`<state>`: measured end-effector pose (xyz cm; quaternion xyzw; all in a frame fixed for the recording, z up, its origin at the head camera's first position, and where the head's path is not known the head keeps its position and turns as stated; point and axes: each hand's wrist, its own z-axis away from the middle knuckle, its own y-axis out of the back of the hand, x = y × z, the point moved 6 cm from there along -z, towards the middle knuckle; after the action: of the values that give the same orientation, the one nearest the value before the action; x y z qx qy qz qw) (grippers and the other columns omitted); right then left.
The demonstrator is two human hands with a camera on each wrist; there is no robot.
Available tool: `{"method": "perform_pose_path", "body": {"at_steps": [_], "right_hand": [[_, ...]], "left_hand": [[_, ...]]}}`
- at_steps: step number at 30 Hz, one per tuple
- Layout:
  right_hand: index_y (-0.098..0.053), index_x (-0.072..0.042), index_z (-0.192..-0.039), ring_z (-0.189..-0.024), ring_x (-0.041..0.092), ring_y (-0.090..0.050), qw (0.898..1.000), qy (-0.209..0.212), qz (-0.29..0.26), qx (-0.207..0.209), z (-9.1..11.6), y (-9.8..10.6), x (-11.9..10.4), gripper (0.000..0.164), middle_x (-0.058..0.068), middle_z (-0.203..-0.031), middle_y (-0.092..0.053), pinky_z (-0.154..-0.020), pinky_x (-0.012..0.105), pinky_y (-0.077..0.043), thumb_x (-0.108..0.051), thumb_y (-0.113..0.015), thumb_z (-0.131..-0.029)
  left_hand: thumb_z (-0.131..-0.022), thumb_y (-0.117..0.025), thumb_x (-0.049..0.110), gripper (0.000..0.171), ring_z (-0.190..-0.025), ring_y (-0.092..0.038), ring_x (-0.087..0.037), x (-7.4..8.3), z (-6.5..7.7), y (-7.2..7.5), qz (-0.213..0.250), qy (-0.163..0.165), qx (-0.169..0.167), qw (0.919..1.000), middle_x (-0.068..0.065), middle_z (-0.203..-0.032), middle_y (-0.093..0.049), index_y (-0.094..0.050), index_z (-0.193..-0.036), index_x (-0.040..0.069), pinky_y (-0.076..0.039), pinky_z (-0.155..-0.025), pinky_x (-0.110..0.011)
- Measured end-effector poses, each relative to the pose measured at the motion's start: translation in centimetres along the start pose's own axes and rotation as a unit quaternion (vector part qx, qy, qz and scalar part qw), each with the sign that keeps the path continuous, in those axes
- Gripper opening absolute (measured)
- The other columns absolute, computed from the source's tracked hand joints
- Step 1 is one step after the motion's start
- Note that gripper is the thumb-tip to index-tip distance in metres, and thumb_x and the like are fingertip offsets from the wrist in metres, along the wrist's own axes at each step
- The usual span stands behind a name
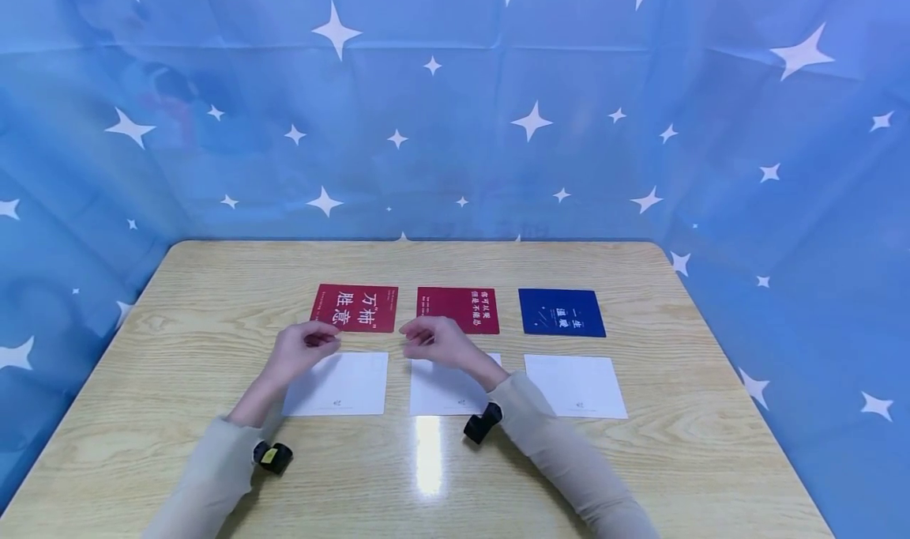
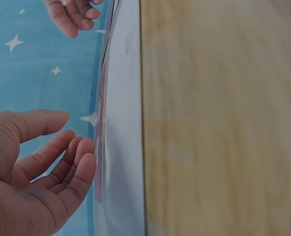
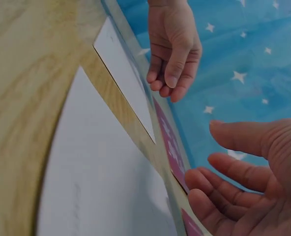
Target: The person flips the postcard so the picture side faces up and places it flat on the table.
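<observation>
My left hand (image 1: 304, 351) hovers over the top left corner of the left white card (image 1: 341, 389), fingers loosely bent and nothing between them. In the left wrist view, a gap shows between thumb and fingertips (image 2: 86, 147). My right hand (image 1: 442, 341) is above the middle white card (image 1: 441, 397), its fingers also relaxed around empty space. Behind the hands lie a red card with large white characters (image 1: 355, 308) and a second red card with smaller print (image 1: 462, 306). The right wrist view shows both hands apart from each other, holding nothing.
To the right lie a blue card (image 1: 562, 313) and another white card (image 1: 576, 386), completing two rows of three. All rest flat on the wooden table (image 1: 682, 460). A blue star-patterned curtain (image 1: 455, 128) hangs behind the table's far edge.
</observation>
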<state>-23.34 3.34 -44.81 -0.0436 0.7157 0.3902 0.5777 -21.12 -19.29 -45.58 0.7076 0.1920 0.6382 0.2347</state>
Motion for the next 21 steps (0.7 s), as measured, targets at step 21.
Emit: {"method": "perform_pose_path", "body": {"at_steps": [21], "right_hand": [[-0.065, 0.004, -0.104, -0.078, 0.012, -0.059, 0.997, -0.065, 0.03, -0.009, -1.6, -4.1, -0.4, 0.031, 0.01, -0.092, -0.062, -0.07, 0.016, -0.047, 0.0, -0.076, -0.075]], "left_hand": [[-0.073, -0.072, 0.0, 0.031, -0.075, -0.055, -0.017, -1.8, 1.7, 2.6, -0.052, 0.054, -0.044, 0.9962, -0.018, -0.09, -0.065, -0.064, -0.101, -0.011, -0.045, -0.061, -0.021]]}}
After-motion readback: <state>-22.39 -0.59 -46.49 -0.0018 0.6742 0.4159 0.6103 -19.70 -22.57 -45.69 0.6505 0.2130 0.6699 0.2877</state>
